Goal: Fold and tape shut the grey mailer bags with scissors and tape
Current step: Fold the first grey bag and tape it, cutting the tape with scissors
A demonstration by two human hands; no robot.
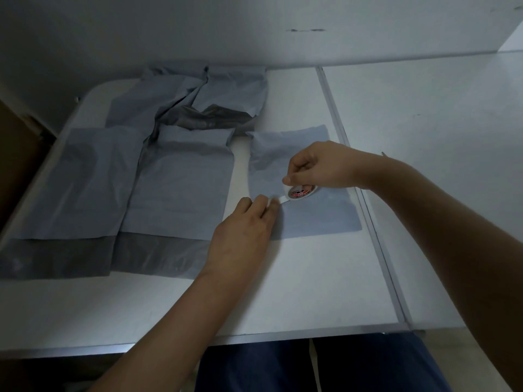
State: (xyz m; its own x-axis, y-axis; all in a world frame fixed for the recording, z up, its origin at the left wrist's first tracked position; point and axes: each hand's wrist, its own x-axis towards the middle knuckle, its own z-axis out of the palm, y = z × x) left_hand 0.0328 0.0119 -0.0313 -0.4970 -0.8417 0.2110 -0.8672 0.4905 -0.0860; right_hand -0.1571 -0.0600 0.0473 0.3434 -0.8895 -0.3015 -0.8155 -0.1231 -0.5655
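your right hand: fingers curled on the tape roll atop the folded grey mailer bag; left hand, just left of it, pinches the tape's free end, strip running left-right between them.
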